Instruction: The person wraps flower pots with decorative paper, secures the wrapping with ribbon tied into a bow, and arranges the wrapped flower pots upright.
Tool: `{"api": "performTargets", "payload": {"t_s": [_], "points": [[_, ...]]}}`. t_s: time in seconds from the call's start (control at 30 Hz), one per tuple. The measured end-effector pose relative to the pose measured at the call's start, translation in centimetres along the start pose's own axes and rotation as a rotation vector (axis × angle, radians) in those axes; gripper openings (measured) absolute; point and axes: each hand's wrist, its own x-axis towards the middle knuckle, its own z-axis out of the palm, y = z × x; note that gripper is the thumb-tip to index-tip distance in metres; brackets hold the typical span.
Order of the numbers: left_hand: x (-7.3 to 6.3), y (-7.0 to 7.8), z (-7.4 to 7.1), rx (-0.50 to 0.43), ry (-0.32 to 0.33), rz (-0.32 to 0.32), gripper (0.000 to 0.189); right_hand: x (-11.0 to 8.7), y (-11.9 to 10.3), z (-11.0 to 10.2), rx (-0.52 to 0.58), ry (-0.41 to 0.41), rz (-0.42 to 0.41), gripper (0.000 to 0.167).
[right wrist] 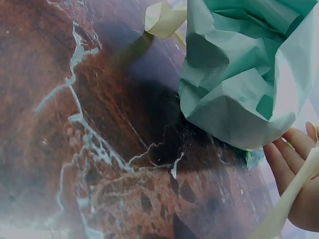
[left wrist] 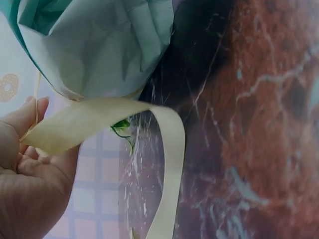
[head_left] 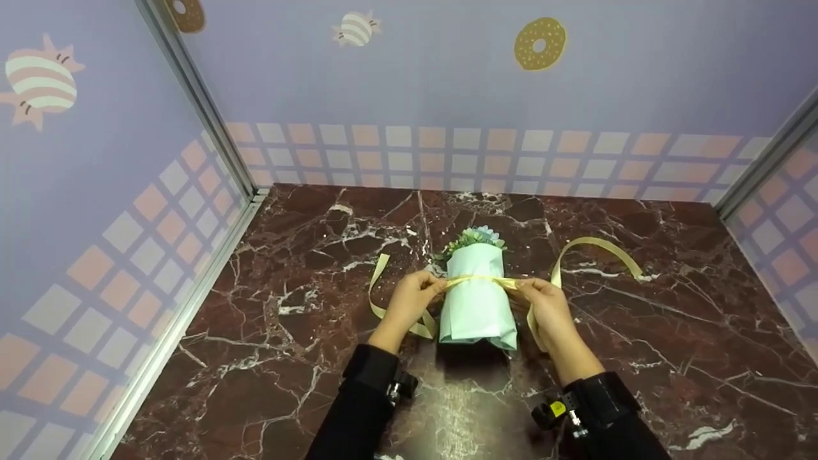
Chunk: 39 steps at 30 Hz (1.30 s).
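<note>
A bouquet [head_left: 479, 306] wrapped in pale mint paper lies on the marble-patterned table, its blue and green flowers [head_left: 476, 237] showing at the far end. Across the middle of the paper runs a yellow ribbon [head_left: 476, 278]. My left hand [head_left: 409, 303] pinches the ribbon at the bouquet's left side, and my right hand [head_left: 546, 306] pinches it at the right side. In the left wrist view a wide length of ribbon [left wrist: 169, 144] hangs from the left fingers. The right wrist view looks into the crumpled open end of the wrapping paper [right wrist: 239, 84], with the right fingertips right beside it.
The ribbon's left tail [head_left: 377, 287] curls on the table, and its right tail [head_left: 601, 243] arches out to the right. Small pale scraps [head_left: 412, 232] lie near the flowers. Patterned walls [head_left: 422, 83] enclose the table [head_left: 287, 370] at the back and both sides.
</note>
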Motion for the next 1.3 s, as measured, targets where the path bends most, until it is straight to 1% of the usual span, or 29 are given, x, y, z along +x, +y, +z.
{"api": "performTargets", "payload": {"t_s": [0.1, 0.13, 0.27, 0.43, 0.6, 0.73, 0.77, 0.83, 0.87, 0.93, 1.07, 1.17, 1.23, 1.3], "points": [[-0.1, 0.0, -0.4, 0.145, 0.013, 0.053, 0.018, -0.1, -0.2, 0.2, -0.037, 0.001, -0.023, 0.015], [-0.1, -0.1, -0.5, 0.170, 0.010, 0.064, 0.017, -0.1, -0.3, 0.2, -0.041, -0.003, -0.029, 0.015], [-0.2, -0.1, -1.0, 0.210, -0.032, 0.076, 0.015, -0.3, -0.6, 0.3, -0.037, -0.012, -0.032, 0.016], [-0.2, 0.2, -1.6, 0.269, -0.083, 0.081, 0.019, -0.4, -0.7, 0.0, -0.114, -0.020, -0.010, 0.013], [-0.3, 0.6, -2.4, 0.341, -0.119, 0.082, 0.014, -0.3, -0.8, -0.1, -0.142, -0.031, -0.002, 0.016], [-0.4, 1.0, -3.1, 0.464, -0.159, 0.087, 0.015, -0.2, -0.7, -0.1, -0.159, -0.024, -0.008, 0.016], [-0.5, 1.1, -3.3, 0.483, -0.169, 0.086, 0.016, -0.2, -0.7, -0.1, -0.158, -0.024, -0.006, 0.016], [-0.6, 1.3, -3.6, 0.488, -0.185, 0.081, 0.016, -0.2, -0.8, -0.1, -0.154, -0.026, -0.001, 0.015], [-0.6, 1.4, -3.8, 0.467, -0.189, 0.078, 0.016, -0.2, -0.8, -0.1, -0.149, -0.028, 0.003, 0.015], [-0.7, 1.6, -4.1, 0.363, -0.204, 0.053, 0.017, -0.2, -0.9, -0.1, -0.144, -0.030, 0.006, 0.015], [-0.7, 2.2, -4.6, 0.057, -0.227, 0.018, 0.019, -0.2, -0.9, -0.2, -0.134, -0.034, 0.006, 0.015], [-0.6, 2.6, -4.5, -0.150, -0.233, 0.010, 0.022, -0.3, -0.8, -0.1, -0.126, -0.037, 0.005, 0.015], [-0.5, 2.8, -4.3, -0.242, -0.226, 0.017, 0.023, -0.3, -0.7, -0.1, -0.127, -0.042, 0.007, 0.016], [-0.4, 3.0, -4.1, -0.312, -0.217, 0.027, 0.023, -0.3, -0.7, -0.1, -0.128, -0.045, 0.008, 0.016]]}}
